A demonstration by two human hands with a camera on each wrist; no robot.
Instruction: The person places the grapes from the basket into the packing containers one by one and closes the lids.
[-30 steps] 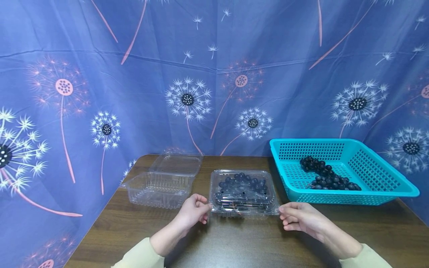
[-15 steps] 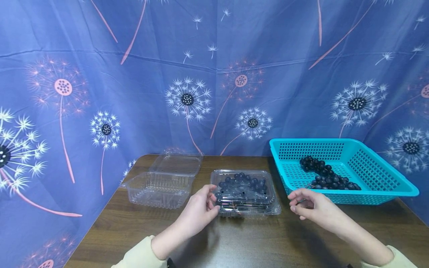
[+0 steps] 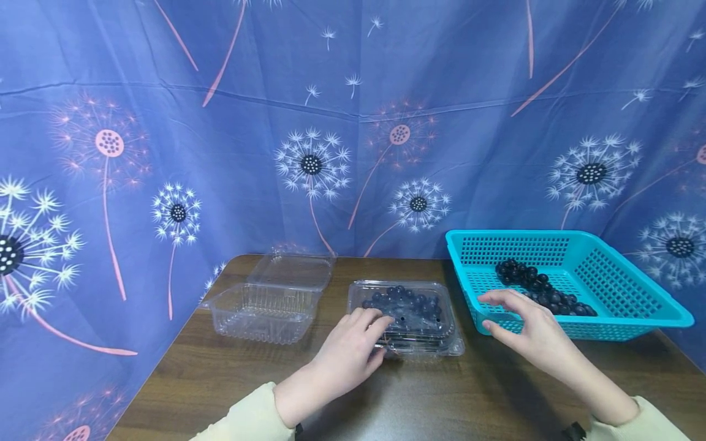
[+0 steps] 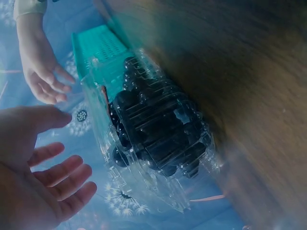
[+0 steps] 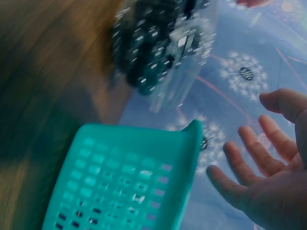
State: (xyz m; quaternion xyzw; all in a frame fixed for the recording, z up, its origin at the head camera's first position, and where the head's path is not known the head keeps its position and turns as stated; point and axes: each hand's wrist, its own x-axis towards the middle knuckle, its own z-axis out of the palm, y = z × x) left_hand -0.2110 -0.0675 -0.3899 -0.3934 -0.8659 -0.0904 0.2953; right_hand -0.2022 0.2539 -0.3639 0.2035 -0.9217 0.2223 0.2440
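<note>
A closed clear clamshell box (image 3: 415, 315) full of dark berries lies on the brown table (image 3: 231, 380) in front of me. My left hand (image 3: 365, 331) reaches over the box's left end with its fingers extended on or just above the lid. The left wrist view shows that hand (image 4: 43, 172) spread, with the box (image 4: 148, 134) beside it. My right hand (image 3: 515, 318) hovers open, holding nothing, at the front left corner of the teal basket (image 3: 634, 306). The basket holds a bunch of dark berries (image 3: 537, 288). The right wrist view shows spread fingers (image 5: 249, 167) beside the basket (image 5: 129, 182).
An empty clear clamshell box (image 3: 265, 303) with its lid folded back stands at the left of the table. A blue dandelion-print cloth (image 3: 353, 153) hangs close behind and around the table. Bare wood lies near the front edge.
Both hands let go of the closed box's front corners. The left moved up onto its left end; the right moved away to the right and up, toward the basket's corner.
</note>
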